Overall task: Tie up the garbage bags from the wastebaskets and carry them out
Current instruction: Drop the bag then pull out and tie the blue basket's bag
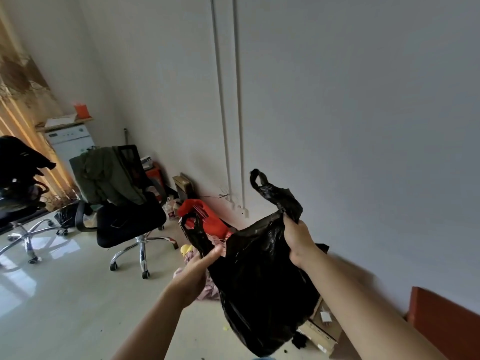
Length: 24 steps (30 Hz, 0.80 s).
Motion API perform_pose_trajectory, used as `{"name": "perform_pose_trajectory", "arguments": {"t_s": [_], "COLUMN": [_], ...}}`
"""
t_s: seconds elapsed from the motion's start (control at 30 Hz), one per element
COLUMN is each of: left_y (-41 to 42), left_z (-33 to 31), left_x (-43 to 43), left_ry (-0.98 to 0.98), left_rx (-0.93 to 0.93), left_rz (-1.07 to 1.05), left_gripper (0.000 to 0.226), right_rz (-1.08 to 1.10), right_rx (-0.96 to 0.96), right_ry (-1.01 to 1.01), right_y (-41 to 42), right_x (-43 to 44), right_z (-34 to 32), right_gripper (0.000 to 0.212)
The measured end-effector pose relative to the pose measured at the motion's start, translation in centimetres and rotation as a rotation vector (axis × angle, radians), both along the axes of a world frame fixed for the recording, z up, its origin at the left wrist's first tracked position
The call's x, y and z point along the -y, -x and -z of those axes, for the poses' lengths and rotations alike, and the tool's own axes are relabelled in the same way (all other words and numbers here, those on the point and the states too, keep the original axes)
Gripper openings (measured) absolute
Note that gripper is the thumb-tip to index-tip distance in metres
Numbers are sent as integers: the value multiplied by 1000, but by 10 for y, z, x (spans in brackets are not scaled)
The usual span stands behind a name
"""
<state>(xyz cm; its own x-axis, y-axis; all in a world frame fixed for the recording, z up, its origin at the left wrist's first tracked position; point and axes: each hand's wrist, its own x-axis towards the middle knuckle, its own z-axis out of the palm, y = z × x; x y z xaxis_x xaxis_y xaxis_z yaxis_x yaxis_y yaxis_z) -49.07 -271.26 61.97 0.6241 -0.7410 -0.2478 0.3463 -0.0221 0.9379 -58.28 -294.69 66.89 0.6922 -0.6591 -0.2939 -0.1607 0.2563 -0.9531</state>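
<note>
A black plastic garbage bag (262, 284) hangs in the air in front of me, full and sagging. My left hand (194, 274) pinches the bag's left handle loop near its base. My right hand (298, 240) grips the right handle, whose loop sticks up above my fist. The two handles are held apart, not knotted. No wastebasket shows clearly; the bag hides what is under it.
A black office chair (124, 219) draped with a green jacket stands to the left, a second chair at far left. Red bags (205, 214), a cardboard box (322, 333) and scraps lie along the white wall. A small black bag (65, 215) sits on the glossy floor.
</note>
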Motion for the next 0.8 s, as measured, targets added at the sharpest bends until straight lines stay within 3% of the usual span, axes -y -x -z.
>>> {"name": "perform_pose_trajectory", "arguments": {"t_s": [0.07,0.13,0.23,0.3,0.37,0.47,0.57,0.63,0.7,0.8], "left_y": [8,7,-11,-22,-29,-29,-19,-11,-4,-1], "left_z": [0,-11,-28,-38,-45,-53,-58,-59,-60,-59], "left_x": [4,17,38,42,41,34,30,32,38,47], "left_ry": [-22,45,324,403,282,45,-51,-37,-7,9], "left_rx": [25,-25,-315,-391,-284,-74,-8,-13,-3,-25], "left_rz": [37,-145,-474,-570,-472,-108,176,186,113,-46], "left_gripper": [63,53,38,37,41,46,49,55,55,38], "right_rz": [36,10,-45,-91,-150,-220,-313,-426,-578,-672], "right_rx": [29,31,15,74,99,99,115,54,-88,-190], "right_ry": [-81,-67,305,457,496,548,621,819,1169,1496], "right_y": [0,3,10,17,24,27,23,22,22,25], "right_x": [3,2,1,4,8,7,-1,-3,-6,-16], "right_z": [-1,-1,5,11,15,17,17,15,17,26], "right_gripper": [30,30,31,28,21,19,17,17,28,19]}}
